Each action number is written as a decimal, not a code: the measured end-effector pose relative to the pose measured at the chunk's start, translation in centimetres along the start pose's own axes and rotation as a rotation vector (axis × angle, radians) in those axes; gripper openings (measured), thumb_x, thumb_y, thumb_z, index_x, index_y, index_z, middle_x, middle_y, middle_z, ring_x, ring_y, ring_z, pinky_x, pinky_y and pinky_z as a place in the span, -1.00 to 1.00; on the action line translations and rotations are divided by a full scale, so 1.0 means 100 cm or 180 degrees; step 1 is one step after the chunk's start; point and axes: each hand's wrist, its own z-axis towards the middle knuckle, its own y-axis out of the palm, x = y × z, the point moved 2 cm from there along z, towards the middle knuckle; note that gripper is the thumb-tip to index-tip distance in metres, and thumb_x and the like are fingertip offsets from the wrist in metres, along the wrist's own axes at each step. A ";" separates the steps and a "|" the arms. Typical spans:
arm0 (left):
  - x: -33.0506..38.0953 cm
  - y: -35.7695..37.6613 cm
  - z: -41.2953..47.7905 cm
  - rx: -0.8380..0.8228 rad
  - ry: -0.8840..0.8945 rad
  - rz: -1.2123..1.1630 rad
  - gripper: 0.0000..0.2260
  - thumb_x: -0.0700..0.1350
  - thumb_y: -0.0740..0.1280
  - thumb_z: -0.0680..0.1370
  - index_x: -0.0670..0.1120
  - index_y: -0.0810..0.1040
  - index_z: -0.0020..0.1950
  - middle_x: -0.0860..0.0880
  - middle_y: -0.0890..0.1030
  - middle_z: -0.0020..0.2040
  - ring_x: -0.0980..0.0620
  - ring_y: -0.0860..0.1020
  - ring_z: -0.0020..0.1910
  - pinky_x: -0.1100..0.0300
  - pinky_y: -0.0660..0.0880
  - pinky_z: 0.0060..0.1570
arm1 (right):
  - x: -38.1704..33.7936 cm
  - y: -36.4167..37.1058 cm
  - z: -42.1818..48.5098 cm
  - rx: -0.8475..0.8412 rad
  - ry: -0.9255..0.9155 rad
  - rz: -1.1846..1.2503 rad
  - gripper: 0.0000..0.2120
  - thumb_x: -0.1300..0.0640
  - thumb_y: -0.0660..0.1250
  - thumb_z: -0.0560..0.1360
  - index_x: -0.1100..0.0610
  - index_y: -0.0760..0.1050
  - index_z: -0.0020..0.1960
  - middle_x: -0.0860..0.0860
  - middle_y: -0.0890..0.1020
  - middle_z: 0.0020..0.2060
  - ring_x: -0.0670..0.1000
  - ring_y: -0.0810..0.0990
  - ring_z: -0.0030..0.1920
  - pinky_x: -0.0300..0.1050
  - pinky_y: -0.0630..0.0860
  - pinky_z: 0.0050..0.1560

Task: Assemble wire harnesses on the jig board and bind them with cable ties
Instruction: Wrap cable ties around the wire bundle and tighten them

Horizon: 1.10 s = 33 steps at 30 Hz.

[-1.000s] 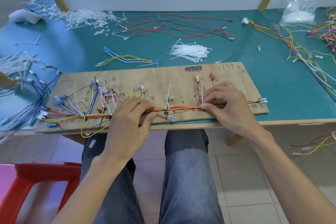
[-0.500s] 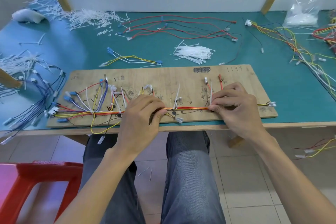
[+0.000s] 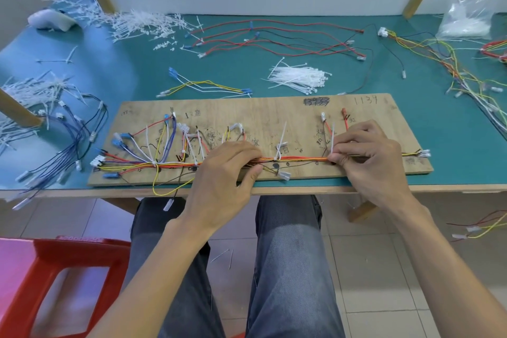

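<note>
1. Laid along jig board [image 3: 274, 110]: wire bundle [image 3: 301, 158], already bound with several cable ties [image 3: 279, 150].
2. Pinched by left hand [image 3: 222, 173] and right hand [image 3: 367, 158], well apart, beside an upright tie [image 3: 332, 137].
3. Seemingly left: cinching, trimming tails.

The jig board [image 3: 274, 115] is bare, scuffed plywood, matt and ink-marked. The bench [image 3: 343, 82] wears smooth teal matting. Cable ties [image 3: 297, 78] look like white plastic; the stool [image 3: 41, 269] is glossy red plastic.

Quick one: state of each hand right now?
left hand: fingers curled round the wire bundle, gripping it.
right hand: fingers pinch the same wire bundle, at the base of an upright white cable tie.
</note>
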 end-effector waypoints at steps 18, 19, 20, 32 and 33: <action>-0.015 -0.036 -0.023 0.0865 -0.0057 0.0313 -0.82 -0.13 0.43 0.59 -0.11 0.67 0.18 0.03 0.58 0.18 -0.02 0.50 0.25 0.19 0.40 0.31 | -0.021 0.007 -0.005 0.0346 0.0550 -0.0053 -0.73 0.01 0.51 0.55 0.01 0.61 0.22 -0.15 0.64 0.03 0.01 0.54 0.11 0.03 0.53 0.14; -0.017 -0.037 -0.022 0.0860 -0.0102 0.0330 -0.82 -0.11 0.42 0.59 -0.08 0.66 0.17 0.05 0.57 0.17 -0.01 0.49 0.25 0.21 0.38 0.30 | -0.018 0.005 -0.002 0.0333 0.0638 0.0025 -0.75 0.00 0.49 0.56 -0.01 0.61 0.21 -0.17 0.64 0.01 -0.03 0.56 0.06 0.02 0.56 0.09; -0.019 -0.037 -0.019 0.0807 -0.0168 0.0344 -0.82 -0.09 0.40 0.60 -0.07 0.65 0.18 0.06 0.56 0.17 -0.01 0.48 0.25 0.22 0.37 0.31 | -0.015 0.002 0.001 0.0316 0.0696 0.0085 -0.76 -0.01 0.49 0.57 -0.02 0.62 0.21 -0.17 0.63 0.00 -0.06 0.57 0.02 -0.01 0.58 0.05; 0.039 -0.007 0.033 0.0056 0.0591 0.1340 -0.78 0.03 0.38 0.55 0.04 0.63 0.17 0.07 0.56 0.38 -0.04 0.40 0.49 -0.14 0.18 0.47 | 0.036 -0.046 0.011 -0.0907 0.0558 -0.0716 -0.47 -0.20 0.59 0.37 -0.11 0.51 0.26 -0.14 0.50 0.16 -0.08 0.42 0.19 -0.07 0.42 0.22; 0.048 0.001 0.042 -0.0187 0.0673 0.1246 -0.76 0.05 0.38 0.56 0.01 0.64 0.19 0.05 0.60 0.33 -0.04 0.45 0.46 -0.08 0.23 0.48 | 0.039 -0.049 0.013 -0.1021 0.0642 -0.0798 -0.56 -0.21 0.55 0.40 -0.14 0.50 0.19 -0.17 0.52 0.07 -0.10 0.47 0.11 -0.07 0.47 0.13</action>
